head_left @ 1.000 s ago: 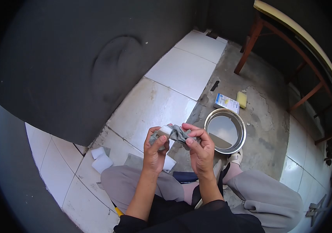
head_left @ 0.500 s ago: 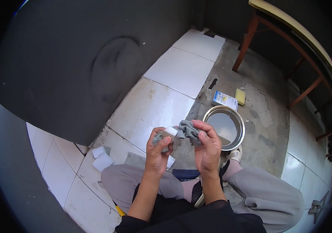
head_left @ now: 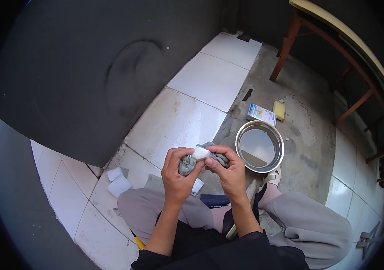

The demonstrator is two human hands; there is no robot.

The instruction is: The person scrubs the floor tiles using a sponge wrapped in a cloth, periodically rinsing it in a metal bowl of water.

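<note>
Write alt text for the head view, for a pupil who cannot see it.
A person's left hand and right hand hold a small white block and grey cloth. Beyond them, on the floor, stands a round metal bowl, with a box and a yellow sponge just past it.

The white tiles (head_left: 178, 114) offer passage beside the dark wall (head_left: 84, 81). To the right hand's (head_left: 229, 174) right, the metal basin (head_left: 279, 150) obstructs.
</note>
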